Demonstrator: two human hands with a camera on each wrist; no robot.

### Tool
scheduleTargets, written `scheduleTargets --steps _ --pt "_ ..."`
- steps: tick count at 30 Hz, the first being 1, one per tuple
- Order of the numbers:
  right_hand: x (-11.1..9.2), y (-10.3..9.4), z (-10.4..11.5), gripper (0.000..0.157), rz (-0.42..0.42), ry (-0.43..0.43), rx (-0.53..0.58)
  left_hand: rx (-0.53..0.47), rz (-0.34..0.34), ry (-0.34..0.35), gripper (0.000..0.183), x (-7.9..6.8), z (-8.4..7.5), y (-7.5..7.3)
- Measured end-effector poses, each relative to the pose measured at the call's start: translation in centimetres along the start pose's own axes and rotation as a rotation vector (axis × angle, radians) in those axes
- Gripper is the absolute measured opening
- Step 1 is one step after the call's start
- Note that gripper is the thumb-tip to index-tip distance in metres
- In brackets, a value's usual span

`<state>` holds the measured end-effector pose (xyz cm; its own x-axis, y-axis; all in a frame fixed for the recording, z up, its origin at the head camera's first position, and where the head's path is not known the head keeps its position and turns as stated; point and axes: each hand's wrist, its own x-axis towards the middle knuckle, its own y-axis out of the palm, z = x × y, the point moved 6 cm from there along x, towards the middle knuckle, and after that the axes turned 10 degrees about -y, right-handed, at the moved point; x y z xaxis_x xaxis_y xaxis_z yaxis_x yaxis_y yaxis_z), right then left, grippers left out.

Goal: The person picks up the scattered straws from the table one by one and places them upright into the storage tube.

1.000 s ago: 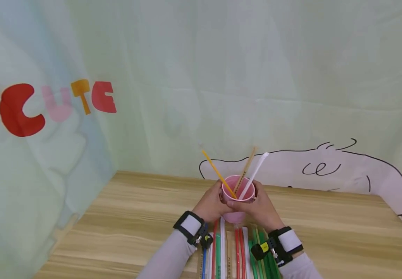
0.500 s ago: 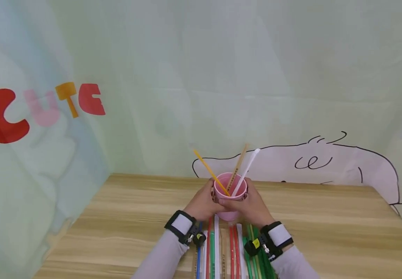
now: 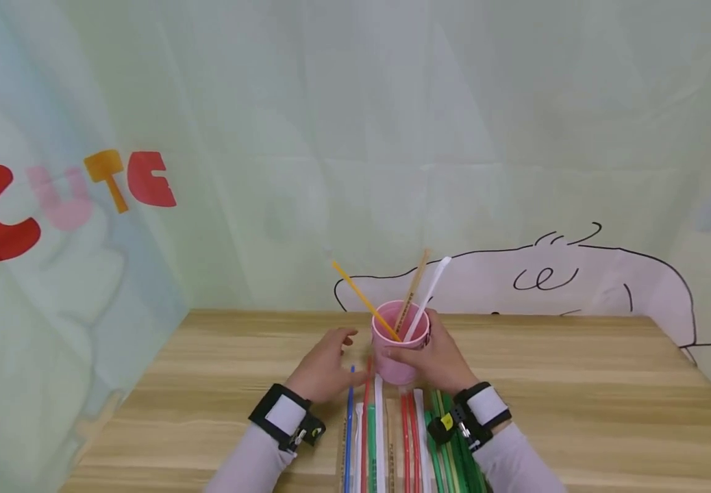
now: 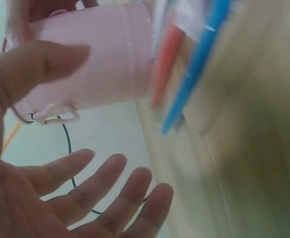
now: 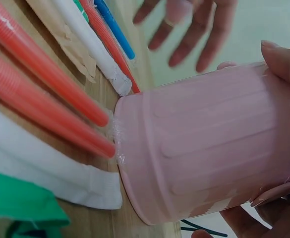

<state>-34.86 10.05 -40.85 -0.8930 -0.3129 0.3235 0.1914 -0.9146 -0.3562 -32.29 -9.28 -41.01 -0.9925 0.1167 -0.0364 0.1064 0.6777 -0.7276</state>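
A small pink bucket [image 3: 394, 366] with little side handles stands on the wooden table. Leaning in it are a yellow straw [image 3: 355, 291], a brown paper-wrapped straw [image 3: 416, 284] and a white-wrapped straw [image 3: 434, 284]. My right hand [image 3: 442, 356] grips the bucket near its rim, thumb across the near side and fingers round the right side. Just left of the bucket, my left hand [image 3: 323, 368] is apart from it, fingers spread and holding nothing. In the left wrist view, the left thumb passes in front of the bucket [image 4: 105, 54].
Several straws lie side by side in front of the bucket, among them a blue straw [image 3: 348, 438], red straws [image 3: 415, 445], white-wrapped ones and green ones [image 3: 444, 452]. The wooden table [image 3: 238, 383] meets a printed cloth backdrop [image 3: 281, 205] at its back and left.
My left hand has let go of the bucket and moved left, its fingers opening. The right hand keeps its grip. The head view has shifted slightly.
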Motion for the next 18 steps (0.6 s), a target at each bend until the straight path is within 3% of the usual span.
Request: scheduleTargets --steps 6,18 --pt "0.1 0.0 0.1 0.085 0.002 -0.011 0.001 0.109 -0.022 -0.065 0.069 -1.6 1.0 -0.6" --pt "0.1 0.0 0.2 0.085 0.004 -0.032 0.008 0.134 0.079 -0.075 0.077 -4.3 1.5 0.5"
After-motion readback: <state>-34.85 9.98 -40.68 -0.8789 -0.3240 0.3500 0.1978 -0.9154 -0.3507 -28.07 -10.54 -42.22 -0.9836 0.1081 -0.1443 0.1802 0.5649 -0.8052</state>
